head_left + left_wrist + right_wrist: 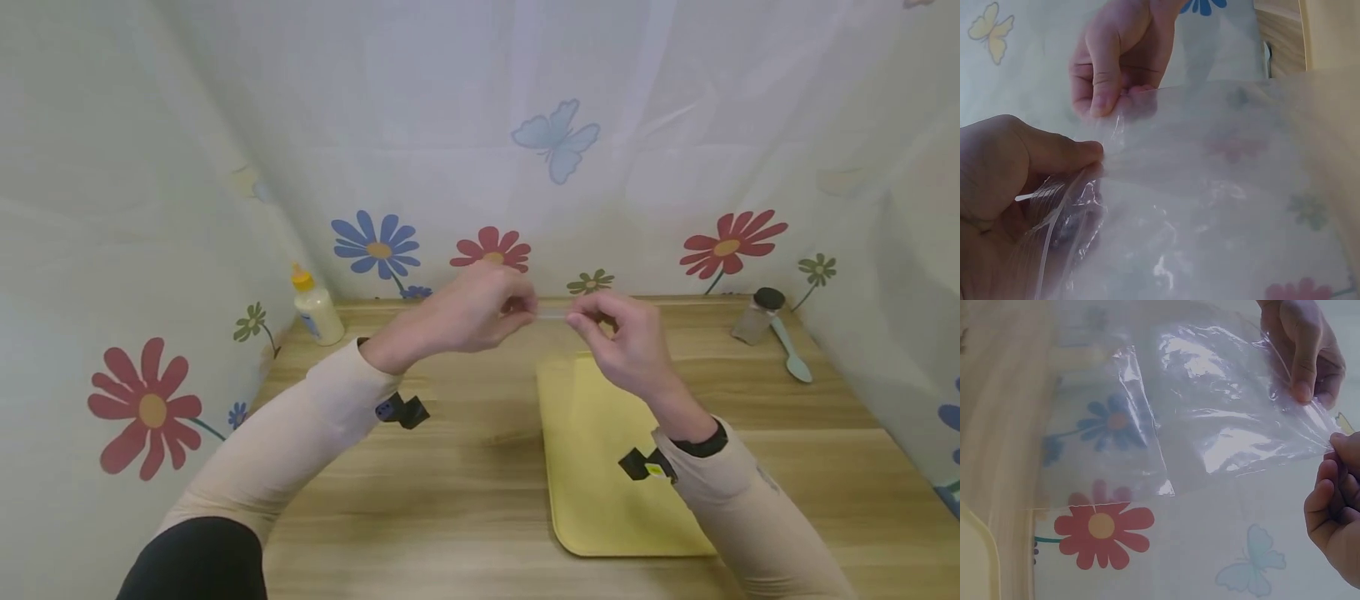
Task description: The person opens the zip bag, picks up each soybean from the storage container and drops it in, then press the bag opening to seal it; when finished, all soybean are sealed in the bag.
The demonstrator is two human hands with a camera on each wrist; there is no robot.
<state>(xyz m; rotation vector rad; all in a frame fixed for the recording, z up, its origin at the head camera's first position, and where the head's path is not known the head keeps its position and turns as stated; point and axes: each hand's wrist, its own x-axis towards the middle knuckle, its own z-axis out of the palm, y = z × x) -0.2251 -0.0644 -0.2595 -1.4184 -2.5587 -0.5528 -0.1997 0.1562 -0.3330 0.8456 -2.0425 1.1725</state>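
Note:
A clear plastic zip bag (1166,206) hangs between my two hands above the table, its zip strip along the top. My left hand (483,310) pinches the top edge between thumb and fingers. On the other side, my right hand (622,337) pinches the same edge a short way off. The right wrist view shows the bag (1210,412) creased and shiny, with folds running toward the fingertips. The printed flowers show through its film. In the head view the bag is nearly invisible apart from a thin strip between the hands.
Below the right hand lies a yellow tray (585,508) on the wooden table (420,508). A glue bottle (321,315) with an orange cap stands at the back left. At the back right are a black-lidded jar (756,318) and a pale spoon (792,354). A flowered curtain (420,125) surrounds the table.

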